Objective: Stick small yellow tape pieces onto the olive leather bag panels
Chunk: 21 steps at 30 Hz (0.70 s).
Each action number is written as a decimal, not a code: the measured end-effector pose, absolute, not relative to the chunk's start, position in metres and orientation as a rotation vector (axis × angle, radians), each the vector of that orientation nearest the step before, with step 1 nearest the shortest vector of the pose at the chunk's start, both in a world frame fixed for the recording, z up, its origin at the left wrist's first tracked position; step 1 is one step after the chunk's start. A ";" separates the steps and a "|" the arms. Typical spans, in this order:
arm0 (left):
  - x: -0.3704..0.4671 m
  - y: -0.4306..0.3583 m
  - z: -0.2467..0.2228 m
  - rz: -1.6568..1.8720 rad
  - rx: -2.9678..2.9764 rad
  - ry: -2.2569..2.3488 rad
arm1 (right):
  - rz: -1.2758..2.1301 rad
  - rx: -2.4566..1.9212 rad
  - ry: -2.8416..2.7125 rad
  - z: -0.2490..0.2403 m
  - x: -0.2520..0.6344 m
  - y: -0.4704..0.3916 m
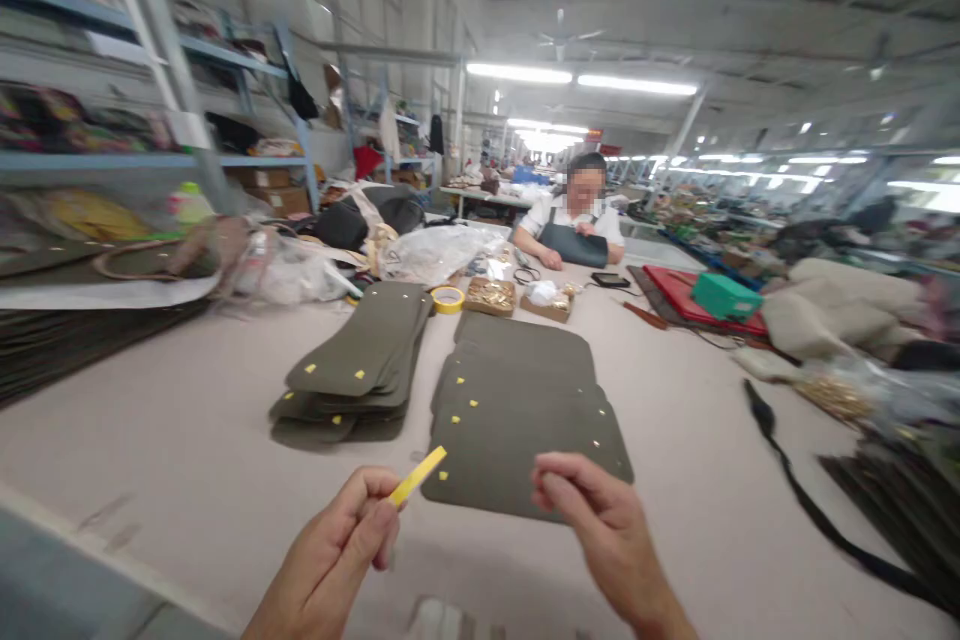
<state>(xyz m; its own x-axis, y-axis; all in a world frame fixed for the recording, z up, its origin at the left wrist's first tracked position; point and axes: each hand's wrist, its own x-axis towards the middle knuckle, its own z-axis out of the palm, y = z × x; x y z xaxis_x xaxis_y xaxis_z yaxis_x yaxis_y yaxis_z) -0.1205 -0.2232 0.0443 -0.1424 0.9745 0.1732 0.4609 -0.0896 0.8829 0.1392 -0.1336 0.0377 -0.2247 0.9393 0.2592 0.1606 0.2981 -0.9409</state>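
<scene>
Between the thumb and fingers of my left hand is a narrow yellow strip, its free end pointing up and right. My right hand is closed in a pinch over the lower right part of the overlapping dark green panels; whatever its fingertips hold is too small to make out. Small yellow pieces dot the left side of these panels. Left of them lies a stack of dark green panels, also with yellow pieces. A yellow tape roll lies behind, between the two groups.
Boxes of small metal parts stand at the back of the table. A person sits across it. A red tray with a green box and a dark strap are at right. More dark sheets lie far left.
</scene>
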 end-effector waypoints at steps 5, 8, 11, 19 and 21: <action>-0.074 -0.199 0.034 1.036 1.781 1.368 | 0.838 -0.818 -1.890 0.054 0.120 -0.158; -0.060 -0.191 0.035 1.037 1.946 1.337 | 0.779 -0.811 -1.976 0.055 0.132 -0.161; -0.051 -0.184 0.035 1.042 2.061 1.354 | 0.732 -0.839 -2.021 0.050 0.141 -0.159; -0.034 -0.174 0.022 1.115 2.288 1.279 | 0.513 -0.899 -2.047 0.031 0.148 -0.154; -0.031 -0.171 0.019 1.140 2.333 1.264 | 0.472 -0.894 -2.052 0.029 0.149 -0.152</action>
